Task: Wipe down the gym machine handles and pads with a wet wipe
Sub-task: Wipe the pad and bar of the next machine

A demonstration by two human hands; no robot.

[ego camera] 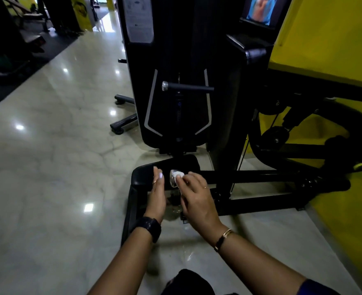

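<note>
Right grip (197, 194) pinches the wet wipe (179, 173) on the shiny handle end (172, 180) — rub all round; left grip (157, 194) lies open.

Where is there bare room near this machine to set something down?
Widest: the marble floor, between the dark mat at left and the machine tower and black pad. A smaller strip lies between the frame bars and the yellow wall. Crowded: at the pad, around the left hand and the right hand pinching the wipe.
</note>
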